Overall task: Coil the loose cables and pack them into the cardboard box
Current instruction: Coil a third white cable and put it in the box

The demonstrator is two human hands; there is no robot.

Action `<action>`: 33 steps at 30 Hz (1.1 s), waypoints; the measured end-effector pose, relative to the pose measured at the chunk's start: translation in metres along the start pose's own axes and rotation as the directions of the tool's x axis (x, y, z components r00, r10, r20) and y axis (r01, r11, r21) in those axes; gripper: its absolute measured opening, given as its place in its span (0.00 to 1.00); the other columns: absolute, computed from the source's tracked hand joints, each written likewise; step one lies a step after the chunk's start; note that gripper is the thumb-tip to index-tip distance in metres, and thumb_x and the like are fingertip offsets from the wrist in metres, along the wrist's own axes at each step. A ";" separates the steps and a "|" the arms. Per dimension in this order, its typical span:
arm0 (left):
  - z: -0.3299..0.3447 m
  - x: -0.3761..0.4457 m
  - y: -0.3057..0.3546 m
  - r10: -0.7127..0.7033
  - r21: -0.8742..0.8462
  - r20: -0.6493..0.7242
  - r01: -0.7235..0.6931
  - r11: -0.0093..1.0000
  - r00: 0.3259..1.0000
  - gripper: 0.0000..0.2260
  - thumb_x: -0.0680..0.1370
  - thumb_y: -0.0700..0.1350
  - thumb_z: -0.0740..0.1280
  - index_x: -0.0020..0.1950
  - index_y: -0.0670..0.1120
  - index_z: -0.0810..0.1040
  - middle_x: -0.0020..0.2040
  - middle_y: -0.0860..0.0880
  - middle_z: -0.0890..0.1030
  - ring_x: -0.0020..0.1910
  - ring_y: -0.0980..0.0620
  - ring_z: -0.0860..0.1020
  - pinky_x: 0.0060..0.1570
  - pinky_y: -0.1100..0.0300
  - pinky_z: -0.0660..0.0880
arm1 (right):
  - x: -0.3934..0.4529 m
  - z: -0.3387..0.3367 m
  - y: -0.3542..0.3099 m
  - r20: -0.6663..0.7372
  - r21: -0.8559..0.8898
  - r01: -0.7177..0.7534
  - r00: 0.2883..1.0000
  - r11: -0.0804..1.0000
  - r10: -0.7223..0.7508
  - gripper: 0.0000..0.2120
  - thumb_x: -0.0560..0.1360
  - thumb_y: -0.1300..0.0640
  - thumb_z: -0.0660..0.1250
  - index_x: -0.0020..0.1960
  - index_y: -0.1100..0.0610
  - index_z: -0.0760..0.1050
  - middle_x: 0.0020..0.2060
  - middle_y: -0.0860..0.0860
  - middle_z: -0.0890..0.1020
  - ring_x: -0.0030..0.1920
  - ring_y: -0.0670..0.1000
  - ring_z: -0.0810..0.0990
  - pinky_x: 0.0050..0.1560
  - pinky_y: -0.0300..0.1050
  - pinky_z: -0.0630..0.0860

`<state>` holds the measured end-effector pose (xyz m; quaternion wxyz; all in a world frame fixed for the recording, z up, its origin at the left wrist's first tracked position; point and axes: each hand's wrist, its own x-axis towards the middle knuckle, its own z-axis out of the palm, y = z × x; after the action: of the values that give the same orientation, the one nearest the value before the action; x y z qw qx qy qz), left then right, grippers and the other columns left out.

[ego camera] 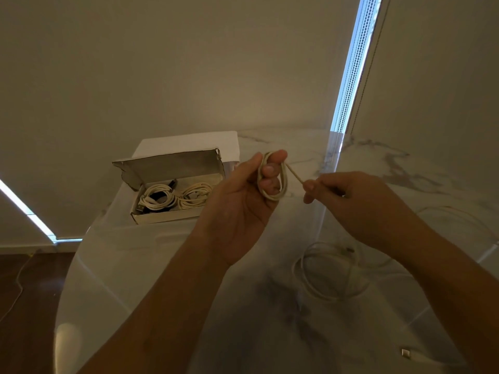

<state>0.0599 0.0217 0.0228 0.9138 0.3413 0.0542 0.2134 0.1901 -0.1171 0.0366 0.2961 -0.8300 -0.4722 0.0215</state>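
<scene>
A beige cable coil is wound around the fingers of my left hand, held above the table. My right hand pinches the free end of that same cable, and a short taut stretch runs between the two hands. The open cardboard box stands at the left of the table with its lid up; two coiled white cables lie inside it. A loose white cable lies in wide loops on the table under my right forearm.
The marble table has a rounded left edge, with dark wood floor beyond it and a thin cord on that floor. A white sheet lies behind the box. A small square metal piece lies near the front.
</scene>
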 end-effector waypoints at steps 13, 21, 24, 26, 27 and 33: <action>-0.011 0.009 -0.002 0.317 0.199 -0.283 -0.268 0.943 0.905 0.11 0.81 0.37 0.63 0.60 0.33 0.77 0.55 0.42 0.79 0.46 0.54 0.79 0.52 0.64 0.79 | -0.028 0.018 -0.035 0.141 -0.157 0.230 0.968 0.960 -0.209 0.13 0.82 0.44 0.55 0.42 0.46 0.70 0.27 0.45 0.71 0.29 0.44 0.72 0.32 0.35 0.62; -0.009 0.005 -0.010 0.376 0.515 -0.218 -0.221 0.828 0.901 0.08 0.82 0.39 0.63 0.52 0.41 0.82 0.47 0.47 0.82 0.46 0.53 0.81 0.53 0.62 0.78 | -0.027 0.016 -0.034 0.043 -0.055 0.368 0.930 0.928 -0.366 0.13 0.81 0.46 0.60 0.43 0.49 0.77 0.27 0.43 0.74 0.28 0.45 0.73 0.32 0.31 0.66; -0.012 0.003 -0.015 0.361 0.730 -0.117 -0.166 0.663 0.925 0.09 0.83 0.44 0.64 0.49 0.50 0.84 0.46 0.47 0.85 0.51 0.49 0.82 0.62 0.49 0.77 | -0.024 0.009 -0.031 0.023 0.062 0.314 0.948 0.947 -0.316 0.16 0.78 0.42 0.59 0.47 0.48 0.82 0.31 0.46 0.80 0.36 0.45 0.78 0.40 0.31 0.71; -0.010 0.001 -0.016 0.314 0.816 -0.063 -0.132 0.563 0.947 0.09 0.81 0.49 0.64 0.49 0.52 0.84 0.48 0.44 0.84 0.53 0.44 0.82 0.62 0.42 0.76 | -0.021 0.002 -0.027 0.009 0.114 0.282 0.959 0.953 -0.285 0.13 0.77 0.41 0.60 0.48 0.43 0.82 0.34 0.45 0.83 0.39 0.44 0.79 0.43 0.32 0.72; -0.009 0.001 -0.015 0.290 0.842 -0.042 -0.123 0.526 0.956 0.10 0.80 0.50 0.64 0.50 0.52 0.84 0.49 0.41 0.84 0.53 0.40 0.81 0.61 0.39 0.76 | -0.019 -0.001 -0.025 0.000 0.122 0.279 0.960 0.953 -0.281 0.12 0.77 0.41 0.61 0.48 0.41 0.82 0.35 0.44 0.83 0.39 0.43 0.79 0.44 0.32 0.72; 0.001 -0.004 -0.016 0.188 0.898 0.024 -0.104 0.428 0.982 0.13 0.83 0.40 0.59 0.52 0.39 0.82 0.36 0.45 0.79 0.36 0.53 0.76 0.42 0.59 0.73 | -0.013 -0.015 -0.017 -0.089 0.055 0.292 0.954 0.955 -0.286 0.08 0.72 0.39 0.67 0.44 0.40 0.82 0.31 0.39 0.81 0.36 0.40 0.78 0.36 0.28 0.70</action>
<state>0.0626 0.0087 0.0125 0.5708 0.7664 0.1651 0.2441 0.1742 -0.1283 0.0548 0.3424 -0.7417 -0.5754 -0.0394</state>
